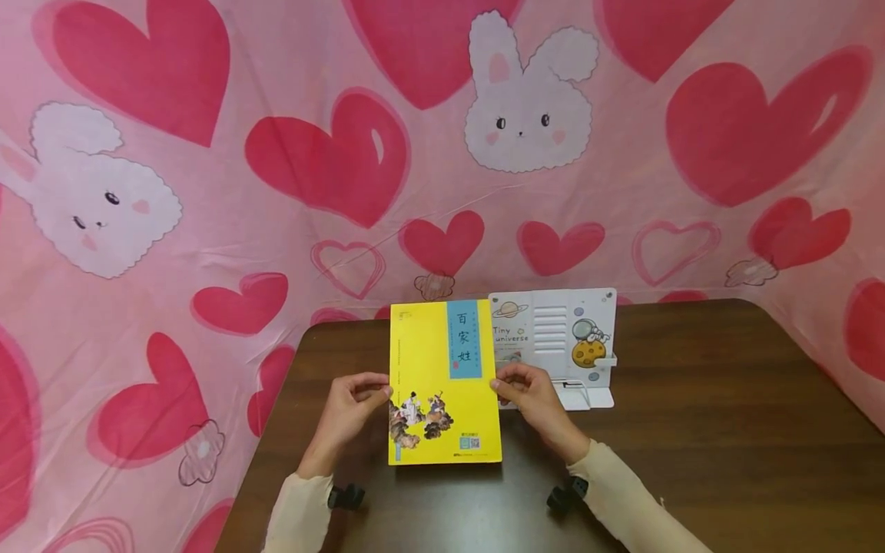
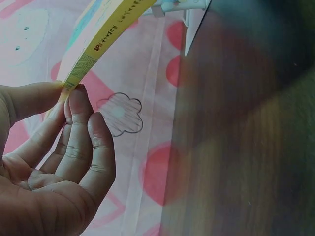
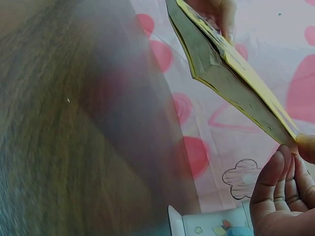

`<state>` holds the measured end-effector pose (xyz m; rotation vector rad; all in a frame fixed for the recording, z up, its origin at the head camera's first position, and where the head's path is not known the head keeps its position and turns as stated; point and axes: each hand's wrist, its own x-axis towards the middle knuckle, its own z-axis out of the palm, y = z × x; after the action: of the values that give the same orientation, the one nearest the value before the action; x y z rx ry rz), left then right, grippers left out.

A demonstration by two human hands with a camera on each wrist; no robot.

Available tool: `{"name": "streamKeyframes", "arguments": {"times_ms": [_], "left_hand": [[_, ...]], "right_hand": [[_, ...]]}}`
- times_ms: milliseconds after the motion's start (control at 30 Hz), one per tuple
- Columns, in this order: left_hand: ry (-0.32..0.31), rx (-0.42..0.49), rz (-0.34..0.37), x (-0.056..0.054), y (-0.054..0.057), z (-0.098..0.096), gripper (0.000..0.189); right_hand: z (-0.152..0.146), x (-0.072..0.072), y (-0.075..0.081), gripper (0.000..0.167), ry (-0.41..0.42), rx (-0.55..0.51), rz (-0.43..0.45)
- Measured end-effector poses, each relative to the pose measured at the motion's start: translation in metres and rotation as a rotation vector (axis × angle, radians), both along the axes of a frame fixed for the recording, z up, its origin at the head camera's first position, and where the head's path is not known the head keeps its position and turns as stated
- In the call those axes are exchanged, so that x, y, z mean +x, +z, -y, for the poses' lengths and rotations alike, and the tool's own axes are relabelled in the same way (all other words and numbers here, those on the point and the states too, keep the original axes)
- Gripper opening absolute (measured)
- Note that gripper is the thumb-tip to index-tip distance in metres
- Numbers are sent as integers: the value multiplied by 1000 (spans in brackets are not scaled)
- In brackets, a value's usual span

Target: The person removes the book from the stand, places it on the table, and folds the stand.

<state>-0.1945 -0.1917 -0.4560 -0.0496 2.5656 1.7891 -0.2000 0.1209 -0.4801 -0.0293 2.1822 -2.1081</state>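
The yellow book (image 1: pixel 445 382) appears to be held up over the bench (image 1: pixel 712 415), front facing the person. At its nine o'clock edge the left hand (image 1: pixel 349 411) pinches the spine (image 2: pixel 106 42) between thumb and fingertips; at three o'clock the right hand (image 1: pixel 538 401) pinches the opening side, its fingers parted only by the book's thickness. Because just the tips grip, the book could slip or swing down if one hand eased off. In the right wrist view the pages (image 3: pixel 236 93) gape a little, so uneven squeezing might let them fan out or bend. The white stand (image 1: pixel 550 338) sits between two and three o'clock of the book, its nine o'clock edge overlapped; whether they touch cannot be told. A careless shift towards three o'clock could knock the stand askew and jar the book loose.
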Motion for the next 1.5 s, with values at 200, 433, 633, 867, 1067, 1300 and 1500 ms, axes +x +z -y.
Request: {"name": "streamKeyframes", "arguments": {"times_ms": [200,433,633,867,1067,1300,1500], "left_hand": [[8,5,1,1,-5,7,22],[16,-19,19,3,-10,15,22],[20,-32,43,2,-16,20,21],[15,-34,64,-1,-26,24,20],[29,-71,108,-2,-33,28,18],[18,-90,124,-5,-37,30,17],[12,-110,156,-5,-39,32,15]], "right_hand": [[8,0,-5,18,7,14,15],[15,-1,-11,16,16,51,47],[21,-1,-16,16,13,85,57],[27,-3,-23,14,2,103,64],[31,-3,-29,15,37,121,64],[32,-7,-33,15,50,153,57],[35,-7,-35,13,44,190,91]]}}
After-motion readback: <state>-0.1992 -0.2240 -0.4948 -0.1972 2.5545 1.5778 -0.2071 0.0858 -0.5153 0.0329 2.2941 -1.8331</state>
